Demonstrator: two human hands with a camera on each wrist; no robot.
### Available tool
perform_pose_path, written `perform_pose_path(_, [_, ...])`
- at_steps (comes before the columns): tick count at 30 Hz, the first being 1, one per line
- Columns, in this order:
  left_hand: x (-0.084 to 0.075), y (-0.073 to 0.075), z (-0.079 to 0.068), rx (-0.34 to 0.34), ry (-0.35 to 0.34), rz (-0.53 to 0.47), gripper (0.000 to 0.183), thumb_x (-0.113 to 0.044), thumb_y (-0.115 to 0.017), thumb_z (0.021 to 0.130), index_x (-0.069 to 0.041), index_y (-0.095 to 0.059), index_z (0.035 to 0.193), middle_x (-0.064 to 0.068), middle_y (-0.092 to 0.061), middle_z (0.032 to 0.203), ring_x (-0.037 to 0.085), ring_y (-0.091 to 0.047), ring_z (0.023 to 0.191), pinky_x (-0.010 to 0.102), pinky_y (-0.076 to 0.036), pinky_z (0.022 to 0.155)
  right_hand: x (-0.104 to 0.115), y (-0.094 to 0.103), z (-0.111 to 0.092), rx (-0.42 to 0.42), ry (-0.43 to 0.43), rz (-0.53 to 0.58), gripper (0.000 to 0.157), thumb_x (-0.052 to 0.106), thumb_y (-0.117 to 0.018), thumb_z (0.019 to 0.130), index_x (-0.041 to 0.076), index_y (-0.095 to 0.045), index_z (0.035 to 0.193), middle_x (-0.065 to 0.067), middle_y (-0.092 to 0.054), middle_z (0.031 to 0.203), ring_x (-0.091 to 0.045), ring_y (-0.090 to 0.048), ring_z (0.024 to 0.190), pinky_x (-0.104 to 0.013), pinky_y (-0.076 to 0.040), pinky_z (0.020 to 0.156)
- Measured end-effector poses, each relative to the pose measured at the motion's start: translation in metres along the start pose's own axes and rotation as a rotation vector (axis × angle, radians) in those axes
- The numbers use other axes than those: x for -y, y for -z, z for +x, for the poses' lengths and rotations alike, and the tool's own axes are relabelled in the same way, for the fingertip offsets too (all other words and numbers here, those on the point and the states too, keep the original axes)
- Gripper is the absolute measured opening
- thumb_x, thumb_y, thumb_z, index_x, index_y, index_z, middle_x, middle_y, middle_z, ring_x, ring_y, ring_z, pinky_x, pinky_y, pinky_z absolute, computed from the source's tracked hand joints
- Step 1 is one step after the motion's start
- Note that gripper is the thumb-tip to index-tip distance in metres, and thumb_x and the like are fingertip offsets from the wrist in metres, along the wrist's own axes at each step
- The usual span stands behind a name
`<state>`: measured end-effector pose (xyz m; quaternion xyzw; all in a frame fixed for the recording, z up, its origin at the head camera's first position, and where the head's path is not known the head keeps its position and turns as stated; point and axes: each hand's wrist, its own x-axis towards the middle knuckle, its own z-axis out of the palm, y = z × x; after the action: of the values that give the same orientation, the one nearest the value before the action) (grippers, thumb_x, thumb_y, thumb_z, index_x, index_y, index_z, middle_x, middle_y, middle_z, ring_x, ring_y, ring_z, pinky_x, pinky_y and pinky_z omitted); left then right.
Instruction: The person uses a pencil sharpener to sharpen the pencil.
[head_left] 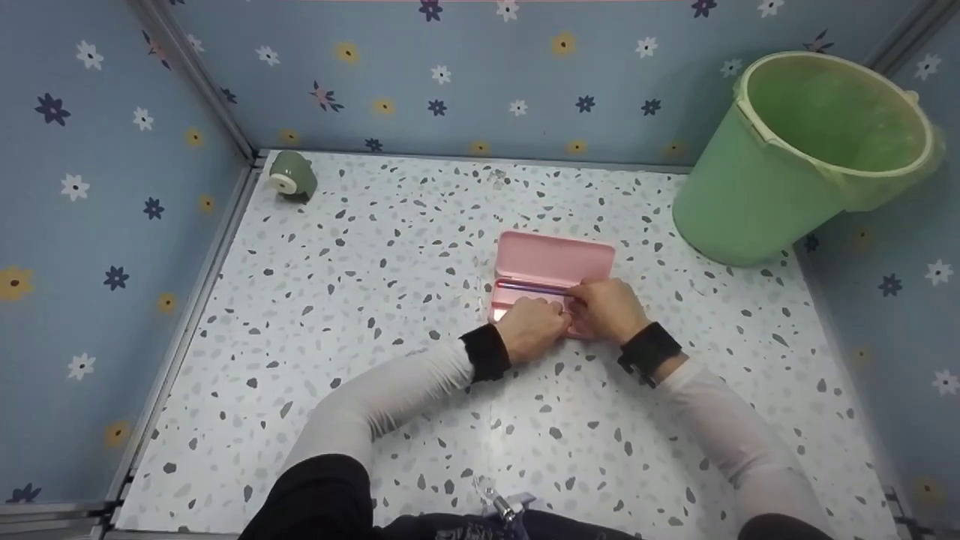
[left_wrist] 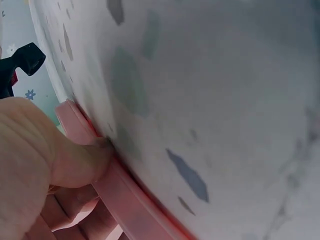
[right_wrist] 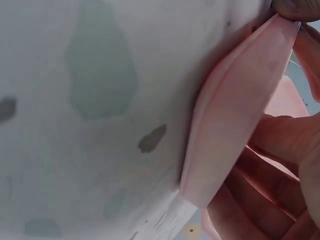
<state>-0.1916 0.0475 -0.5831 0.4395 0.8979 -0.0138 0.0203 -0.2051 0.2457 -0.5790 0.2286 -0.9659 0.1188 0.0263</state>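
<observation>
- In the head view I see bright, even light; the table [head_left: 375, 247] shows a pale sheen below the pink case [head_left: 555, 257].
- Right of the case, the green bin [head_left: 750, 187] leans outward, like wide-lens distortion.
- Both wrist views reach me dimmer, and the speckles [left_wrist: 188, 175] beside the case are blurred.
- In the right wrist view, I notice a soft shadow along the case's edge.

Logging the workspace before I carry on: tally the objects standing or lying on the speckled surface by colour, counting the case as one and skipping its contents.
Pink: 1 (open case)
Green: 2 (tall bin, small greyish-green item in the far left corner)
Total: 3
</observation>
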Motion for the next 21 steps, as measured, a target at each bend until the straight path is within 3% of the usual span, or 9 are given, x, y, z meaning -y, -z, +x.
perform_pose_path(7, [-0.003,0.0,-0.001,-0.037,0.037,-0.017,0.018,-0.02,-0.059,0.112,-0.013,-0.076,0.113,0.005,-0.079,0.1,0.024,-0.076,0.082,0.04,-0.066,0.07,0.004,-0.006,0.0,-0.007,0.052,-0.1,0.017,0.02,-0.087,0.085,0.01,-0.074,0.087,-0.007,-0.067,0.077,-0.029,-0.061,0.063,-0.05,-0.057,0.06])
perform_pose_path(16, [-0.005,0.0,-0.003,-0.091,0.059,-0.019,0.018,-0.02,-0.06,0.111,-0.014,-0.076,0.106,0.004,-0.079,0.093,0.023,-0.077,0.079,0.04,-0.067,0.069,0.008,-0.003,0.007,0.091,-0.039,-0.102,0.021,0.022,-0.089,0.082,0.008,-0.073,0.086,-0.007,-0.066,0.079,-0.029,-0.061,0.067,-0.052,-0.057,0.068])
perform_pose_path(21, [-0.004,0.001,-0.005,-0.127,0.04,-0.025,0.014,-0.016,-0.062,0.108,-0.013,-0.076,0.107,0.005,-0.079,0.094,0.024,-0.078,0.082,0.041,-0.067,0.071,0.004,-0.002,0.01,0.122,-0.015,-0.105,0.019,0.021,-0.087,0.083,0.007,-0.075,0.089,-0.008,-0.065,0.081,-0.029,-0.061,0.068,-0.052,-0.059,0.069])
